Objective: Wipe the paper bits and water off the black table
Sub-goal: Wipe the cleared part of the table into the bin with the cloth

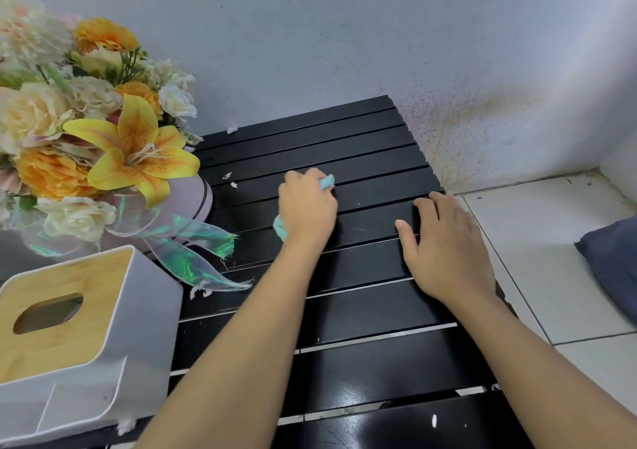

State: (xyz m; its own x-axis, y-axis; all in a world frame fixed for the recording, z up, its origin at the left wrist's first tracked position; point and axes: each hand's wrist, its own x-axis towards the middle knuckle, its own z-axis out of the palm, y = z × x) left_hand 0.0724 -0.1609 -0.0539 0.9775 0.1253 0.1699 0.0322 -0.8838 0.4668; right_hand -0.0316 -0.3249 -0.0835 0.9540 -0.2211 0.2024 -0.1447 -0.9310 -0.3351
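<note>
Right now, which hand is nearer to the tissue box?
Left. The left hand, holding the cloth, is right of the tissue box; the right hand rests farther right, at the table edge.

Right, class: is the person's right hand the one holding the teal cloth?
No, the left hand grips the teal cloth, while the right hand rests on the black table holding nothing.

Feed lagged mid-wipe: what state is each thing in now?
Left hand: grips cloth on table.
Right hand: flat on table's right edge.
Cloth: bunched, pressed to table.
Table: slats partly littered.
Paper bits: several unwiped, near flowers and front edge.
Tissue box: upright, no tissue showing.
</note>
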